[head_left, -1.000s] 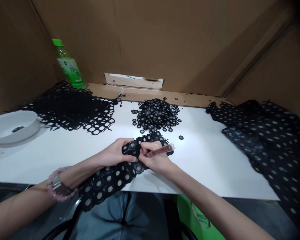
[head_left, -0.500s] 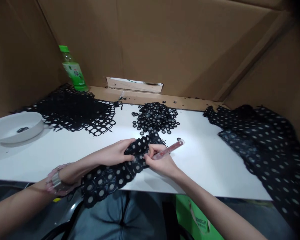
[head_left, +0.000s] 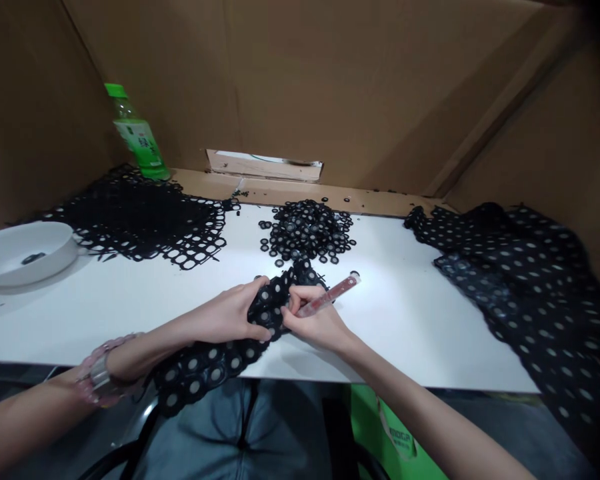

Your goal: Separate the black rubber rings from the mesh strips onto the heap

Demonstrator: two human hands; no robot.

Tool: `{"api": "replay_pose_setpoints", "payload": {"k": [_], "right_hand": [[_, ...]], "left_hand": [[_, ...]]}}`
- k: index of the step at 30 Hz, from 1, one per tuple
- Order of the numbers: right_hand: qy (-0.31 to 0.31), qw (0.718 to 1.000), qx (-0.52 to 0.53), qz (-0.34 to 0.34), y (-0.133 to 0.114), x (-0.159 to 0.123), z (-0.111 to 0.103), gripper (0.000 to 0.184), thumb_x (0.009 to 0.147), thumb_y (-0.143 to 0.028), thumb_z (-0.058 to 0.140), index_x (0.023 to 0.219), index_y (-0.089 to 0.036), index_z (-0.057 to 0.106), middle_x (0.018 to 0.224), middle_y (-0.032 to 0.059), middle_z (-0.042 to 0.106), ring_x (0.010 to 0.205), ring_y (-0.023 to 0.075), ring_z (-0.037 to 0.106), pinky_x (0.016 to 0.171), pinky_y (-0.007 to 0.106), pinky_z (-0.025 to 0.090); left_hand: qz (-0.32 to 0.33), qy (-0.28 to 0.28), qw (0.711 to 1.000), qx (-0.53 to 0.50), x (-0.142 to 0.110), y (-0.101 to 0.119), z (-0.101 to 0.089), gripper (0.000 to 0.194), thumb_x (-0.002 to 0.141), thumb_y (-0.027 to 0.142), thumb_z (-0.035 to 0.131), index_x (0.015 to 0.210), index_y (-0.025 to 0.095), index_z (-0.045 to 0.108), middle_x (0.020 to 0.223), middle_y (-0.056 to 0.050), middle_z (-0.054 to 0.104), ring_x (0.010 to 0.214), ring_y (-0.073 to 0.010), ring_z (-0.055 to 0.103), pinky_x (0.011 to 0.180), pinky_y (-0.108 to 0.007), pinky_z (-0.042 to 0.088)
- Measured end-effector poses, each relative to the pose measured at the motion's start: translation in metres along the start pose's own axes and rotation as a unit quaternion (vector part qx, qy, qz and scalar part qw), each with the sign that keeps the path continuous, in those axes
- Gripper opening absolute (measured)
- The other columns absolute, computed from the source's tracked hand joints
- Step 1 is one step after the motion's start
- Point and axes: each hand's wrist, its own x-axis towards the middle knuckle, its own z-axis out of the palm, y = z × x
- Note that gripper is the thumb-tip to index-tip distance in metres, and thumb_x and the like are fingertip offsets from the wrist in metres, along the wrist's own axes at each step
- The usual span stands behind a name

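Observation:
A black perforated strip [head_left: 215, 363] with pale round inserts lies across the near edge of the white table [head_left: 410, 320] and hangs down toward my lap. My left hand [head_left: 225, 313] is closed on the strip's upper part, pinching it between thumb and fingers. My right hand [head_left: 315, 320] grips a reddish pen-like tool [head_left: 330, 295] whose tip rests on the strip beside my left fingers. Just behind both hands sits a pile of small black rings [head_left: 307, 230].
A heap of empty black mesh [head_left: 140, 213] covers the left back of the table, near a green bottle [head_left: 137, 133]. A white bowl [head_left: 25, 250] stands at far left. More black dotted sheets [head_left: 530, 280] drape at right. Cardboard walls surround the table.
Both hands stayed on the strip; the tool swung from lying almost level to pointing up and right. The strip shifted slightly under my fingers.

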Motion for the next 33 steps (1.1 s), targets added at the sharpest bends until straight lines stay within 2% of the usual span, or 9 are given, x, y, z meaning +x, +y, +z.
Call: {"api": "replay_pose_setpoints", "payload": {"k": [5, 11, 17, 24, 26, 29, 31, 33], "right_hand": [[-0.002, 1.000, -0.005, 0.003, 0.000, 0.001, -0.001, 0.026, 0.065, -0.017, 0.053, 0.049, -0.019, 0.033, 0.046, -0.0060, 0.038, 0.044, 0.0065, 0.033, 0.042, 0.019, 0.024], [0.000, 1.000, -0.025, -0.011, 0.001, 0.001, 0.001, 0.026, 0.065, -0.016, 0.052, 0.048, -0.019, 0.032, 0.046, -0.0057, 0.039, 0.044, 0.0066, 0.034, 0.042, 0.019, 0.024], [0.006, 0.992, -0.095, -0.078, 0.002, -0.001, 0.004, 0.028, 0.067, -0.015, 0.050, 0.048, -0.019, 0.030, 0.042, -0.0068, 0.035, 0.039, 0.0052, 0.032, 0.043, 0.020, 0.024], [-0.007, 0.987, -0.123, -0.101, 0.000, -0.002, 0.008, 0.028, 0.066, -0.013, 0.050, 0.048, -0.018, 0.030, 0.042, -0.0076, 0.030, 0.039, 0.0051, 0.028, 0.044, 0.021, 0.023], [-0.004, 0.993, -0.089, -0.081, 0.001, -0.001, 0.008, 0.028, 0.065, -0.013, 0.051, 0.047, -0.019, 0.031, 0.042, -0.0070, 0.033, 0.040, 0.0054, 0.031, 0.044, 0.021, 0.024], [0.000, 0.999, 0.046, 0.007, 0.002, 0.003, 0.001, 0.029, 0.067, -0.018, 0.053, 0.049, -0.020, 0.031, 0.042, -0.0071, 0.038, 0.037, 0.0061, 0.036, 0.038, 0.019, 0.026], [0.023, 0.987, 0.146, 0.058, 0.000, 0.009, -0.006, 0.029, 0.069, -0.023, 0.055, 0.052, -0.021, 0.031, 0.040, -0.0081, 0.039, 0.033, 0.0066, 0.038, 0.032, 0.018, 0.025], [0.065, 0.975, 0.201, 0.065, -0.006, 0.018, -0.014, 0.031, 0.067, -0.026, 0.059, 0.053, -0.021, 0.031, 0.040, -0.0091, 0.040, 0.031, 0.0067, 0.039, 0.028, 0.017, 0.024]], "left_hand": [[0.031, 0.010, 0.999, -0.015, 0.001, -0.001, -0.002, 0.054, 0.064, 0.039, 0.066, 0.110, 0.020, 0.046, 0.106, -0.004, 0.058, 0.100, -0.0270, 0.053, 0.078, -0.031, 0.045], [0.039, 0.024, 0.997, -0.055, 0.000, -0.002, 0.002, 0.056, 0.064, 0.037, 0.067, 0.113, 0.020, 0.044, 0.112, -0.005, 0.055, 0.104, -0.0262, 0.051, 0.085, -0.033, 0.043], [0.063, -0.004, 0.985, -0.158, 0.002, 0.001, 0.004, 0.039, 0.065, 0.022, 0.066, 0.100, 0.019, 0.047, 0.100, -0.001, 0.055, 0.099, -0.0195, 0.053, 0.088, -0.029, 0.041], [0.042, -0.040, 0.974, -0.218, 0.002, 0.003, -0.001, 0.039, 0.064, 0.023, 0.066, 0.098, 0.017, 0.048, 0.102, -0.003, 0.058, 0.098, -0.0199, 0.054, 0.088, -0.030, 0.041], [0.056, -0.049, 0.977, -0.198, 0.001, 0.004, -0.005, 0.039, 0.066, 0.025, 0.065, 0.101, 0.018, 0.049, 0.105, -0.003, 0.058, 0.100, -0.0202, 0.053, 0.089, -0.030, 0.040], [0.078, -0.064, 0.985, -0.140, 0.002, 0.004, -0.013, 0.043, 0.067, 0.031, 0.066, 0.105, 0.019, 0.050, 0.111, -0.003, 0.057, 0.104, -0.0216, 0.050, 0.090, -0.028, 0.038], [0.057, -0.046, 0.993, -0.092, 0.004, 0.001, -0.019, 0.036, 0.072, 0.039, 0.061, 0.100, 0.018, 0.053, 0.104, -0.003, 0.059, 0.097, -0.0218, 0.052, 0.084, -0.028, 0.039], [0.033, -0.004, 0.998, -0.045, 0.009, -0.003, -0.023, 0.029, 0.079, 0.045, 0.050, 0.085, 0.017, 0.055, 0.087, -0.001, 0.060, 0.082, -0.0194, 0.053, 0.073, -0.026, 0.039]]}}
